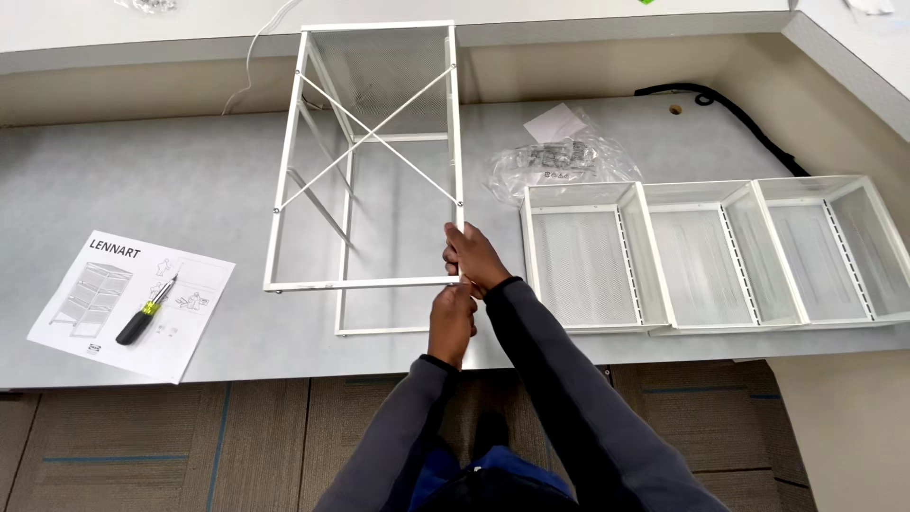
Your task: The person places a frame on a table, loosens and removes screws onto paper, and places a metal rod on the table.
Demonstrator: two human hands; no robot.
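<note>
Nearest to us, both our hands meet at the near right corner of the white wire frame (pixel 365 156) on the grey table (pixel 142 190). Our left hand (pixel 452 320) is closed just under that corner, though we cannot tell what it pinches, and our right hand (pixel 474 258) is wrapped around the frame's right upright just above it. We judge the work roughly midway: the frame stands joined, with its cross brace on, yet the three white mesh drawers (pixel 711 251) lie side by side to the right, well apart from our hands and not fitted. To the left, a screwdriver (pixel 147 311) rests on the instruction sheet (pixel 133 303). Farther back, a clear plastic bag (pixel 559 161) of small parts lies behind the drawers.
</note>
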